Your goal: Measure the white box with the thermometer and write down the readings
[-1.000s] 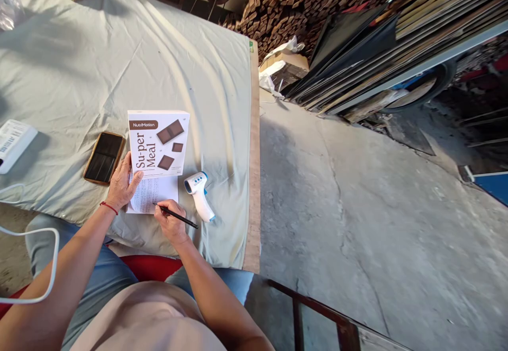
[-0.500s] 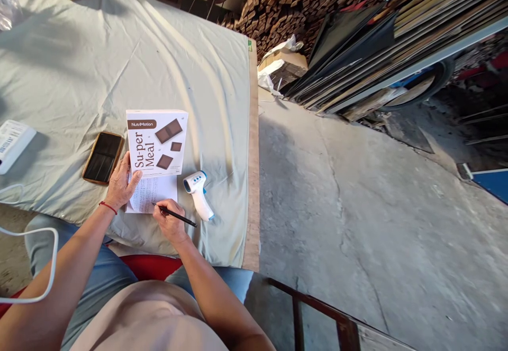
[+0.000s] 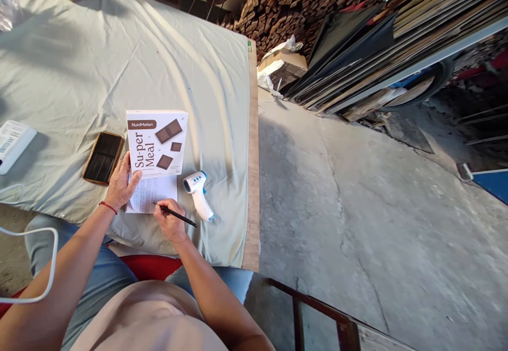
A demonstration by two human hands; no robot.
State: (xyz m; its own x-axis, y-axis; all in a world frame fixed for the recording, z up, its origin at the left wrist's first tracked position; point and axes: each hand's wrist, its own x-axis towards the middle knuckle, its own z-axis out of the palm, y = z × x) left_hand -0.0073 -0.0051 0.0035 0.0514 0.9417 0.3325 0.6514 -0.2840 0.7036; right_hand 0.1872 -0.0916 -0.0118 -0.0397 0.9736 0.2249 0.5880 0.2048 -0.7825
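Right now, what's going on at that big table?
A person's right hand holds a slim black pen, its tip at a white paper sheet covered in small dark marks. The left hand rests by the lower left corner of a white square box with brown pictures. A dark-screened phone in a tan case lies left of the box, and a white and blue handheld thermometer lies right of the sheet. Neither hand touches the thermometer.

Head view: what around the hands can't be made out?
All in the head view:
Marks on the paper: too small to read.
Top of the paper: hidden by the white box.
Lower fingers of the right hand: hidden beneath it.
Rest of the white device: cut off by the left edge.
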